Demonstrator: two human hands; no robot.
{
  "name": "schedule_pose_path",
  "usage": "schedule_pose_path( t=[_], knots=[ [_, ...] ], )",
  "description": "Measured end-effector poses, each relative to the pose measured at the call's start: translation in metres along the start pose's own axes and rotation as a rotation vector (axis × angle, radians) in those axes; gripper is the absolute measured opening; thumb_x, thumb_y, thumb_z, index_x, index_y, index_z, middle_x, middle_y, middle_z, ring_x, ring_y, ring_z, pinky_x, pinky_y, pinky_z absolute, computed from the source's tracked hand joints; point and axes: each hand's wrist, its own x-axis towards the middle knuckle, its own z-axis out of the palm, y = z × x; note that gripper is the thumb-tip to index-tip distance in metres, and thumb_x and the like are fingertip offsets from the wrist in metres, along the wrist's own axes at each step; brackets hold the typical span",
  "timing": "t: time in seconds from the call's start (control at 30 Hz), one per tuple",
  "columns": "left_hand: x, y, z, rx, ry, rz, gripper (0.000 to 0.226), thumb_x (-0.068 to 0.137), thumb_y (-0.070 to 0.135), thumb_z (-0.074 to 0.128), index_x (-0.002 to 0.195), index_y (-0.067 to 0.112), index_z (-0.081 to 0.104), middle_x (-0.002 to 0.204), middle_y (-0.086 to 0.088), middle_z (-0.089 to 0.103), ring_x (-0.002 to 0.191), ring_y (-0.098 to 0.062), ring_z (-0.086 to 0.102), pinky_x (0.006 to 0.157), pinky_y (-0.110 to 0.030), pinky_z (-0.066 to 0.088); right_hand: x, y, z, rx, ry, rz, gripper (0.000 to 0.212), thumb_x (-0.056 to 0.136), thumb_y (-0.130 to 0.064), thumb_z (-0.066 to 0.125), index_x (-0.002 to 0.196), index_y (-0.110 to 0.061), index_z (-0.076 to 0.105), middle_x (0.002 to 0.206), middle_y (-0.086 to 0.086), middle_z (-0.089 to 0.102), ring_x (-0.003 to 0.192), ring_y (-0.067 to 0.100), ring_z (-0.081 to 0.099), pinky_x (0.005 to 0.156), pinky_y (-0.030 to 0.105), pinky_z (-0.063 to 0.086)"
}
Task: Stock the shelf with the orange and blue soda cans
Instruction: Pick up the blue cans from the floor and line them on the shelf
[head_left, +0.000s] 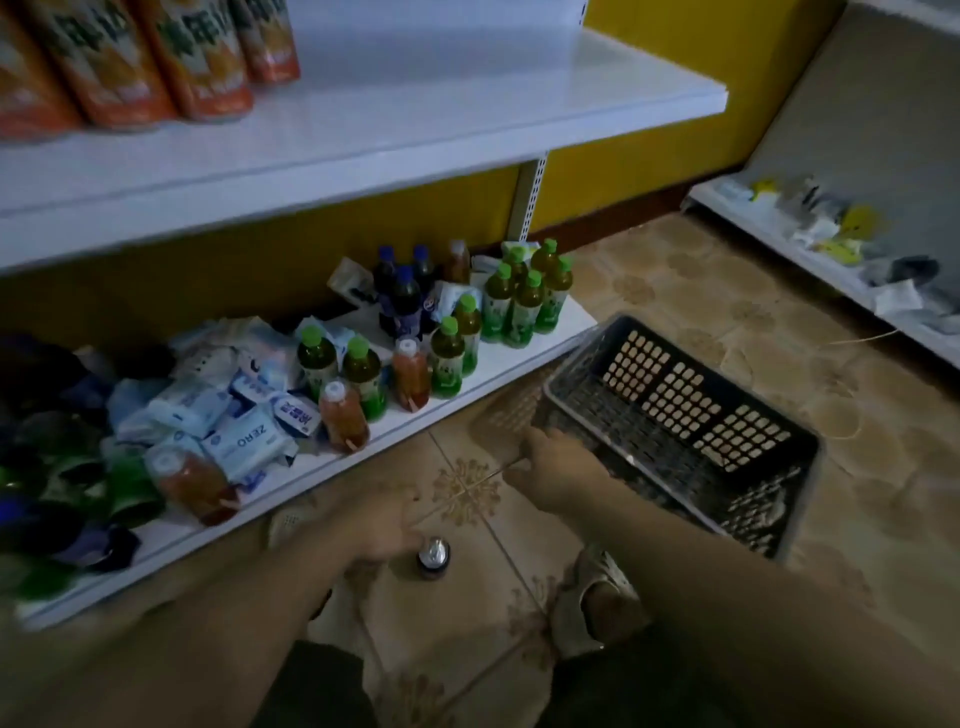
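Observation:
Several orange soda cans (156, 62) stand on the upper white shelf (415, 130) at the top left. One dark can with a silver top (434, 555) stands upright on the tiled floor. My left hand (384, 525) is blurred and sits right against that can's left side; whether it grips the can is unclear. My right hand (550, 454) reaches forward, and its fingers curl over the near left rim of a dark plastic basket (753, 395). The basket's inside shows no cans.
The bottom shelf (519, 358) holds green-capped tea bottles (519, 301), orange drink bottles (343, 415), dark blue-capped bottles (402, 296) and tissue packs (244, 441). Another low shelf (831, 244) with small goods runs along the right. My foot in a sandal (602, 597) rests on the floor.

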Motion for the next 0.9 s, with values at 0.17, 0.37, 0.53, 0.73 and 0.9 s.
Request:
schedule_pose_path(
  t=[0.17,0.37,0.53,0.73,0.9],
  knots=[
    [0.057,-0.038,0.052,-0.067,-0.130,-0.055,0.063,0.082,0.042,0.063,0.138,0.020,0.044,0.142,-0.003,0.045,0.125,-0.022,0.046,0.099,-0.031,0.041,0.060,-0.003,0.089,-0.009,-0.208,-0.001,0.075,0.094,-0.053,0.047,0.151,-0.012,0.020,0.153,0.013,0.029,0.137,0.032,0.033,0.109,0.041,0.035],
    [0.126,-0.081,0.110,-0.119,-0.265,-0.157,0.072,0.087,0.040,0.064,0.144,0.010,0.032,0.148,-0.010,0.035,0.132,-0.027,0.039,0.099,-0.033,0.039,0.123,-0.013,0.192,0.080,-0.387,-0.050,0.065,0.091,-0.045,0.058,0.143,-0.013,0.033,0.137,0.011,0.044,0.125,0.029,0.043,0.100,0.037,0.040],
    [0.170,-0.104,0.153,-0.215,-0.369,-0.187,0.079,0.093,0.031,0.060,0.153,0.014,0.011,0.158,-0.009,0.021,0.141,-0.026,0.029,0.109,-0.036,0.032,0.159,-0.023,0.271,0.084,-0.527,-0.082,0.082,0.088,-0.037,0.065,0.151,-0.020,0.016,0.155,0.009,0.017,0.135,0.032,0.029,0.104,0.043,0.040],
    [0.194,-0.111,0.172,-0.265,-0.383,-0.228,0.074,0.093,0.033,0.061,0.151,0.014,0.020,0.154,-0.011,0.028,0.134,-0.029,0.038,0.099,-0.035,0.038,0.197,-0.029,0.310,-0.104,-0.503,-0.177,0.069,0.092,-0.026,0.060,0.148,-0.018,0.020,0.147,0.014,0.026,0.127,0.034,0.037,0.099,0.044,0.044],
    [0.182,-0.100,0.146,-0.325,-0.352,-0.183,0.075,0.092,0.030,0.061,0.152,0.019,0.017,0.154,-0.007,0.029,0.133,-0.029,0.039,0.102,-0.041,0.040,0.180,-0.023,0.271,0.097,-0.378,-0.209,0.070,0.088,-0.035,0.059,0.148,-0.021,0.026,0.137,0.010,0.042,0.118,0.033,0.047,0.095,0.041,0.044]
  ],
)
